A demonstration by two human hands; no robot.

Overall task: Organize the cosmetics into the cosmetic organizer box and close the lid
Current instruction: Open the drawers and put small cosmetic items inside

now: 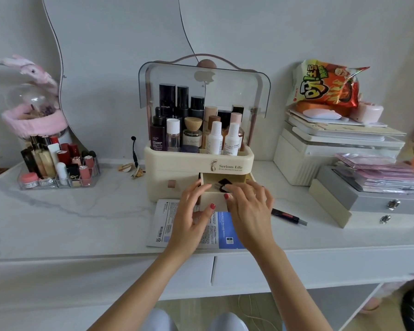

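Note:
The cream cosmetic organizer box point(177, 163) stands at the middle of the table with its clear lid point(237, 91) raised. Several bottles stand in its top tray. Its right drawer point(225, 178) is pulled out, with small dark items point(222, 182) inside. My left hand point(191, 211) lies against the drawer's left front corner, fingers fairly straight, thumb on the front. My right hand point(249, 206) reaches over the drawer's front rim, fingertips by the dark items and thumb on the front wall. A dark pencil-like cosmetic point(288, 217) lies on the table to the right.
Printed sachets point(164, 223) lie flat under my hands. A clear tray of lipsticks point(58, 163) stands at the left. Stacked boxes point(344, 149), a grey case point(378, 199) and a snack bag point(325, 84) fill the right side.

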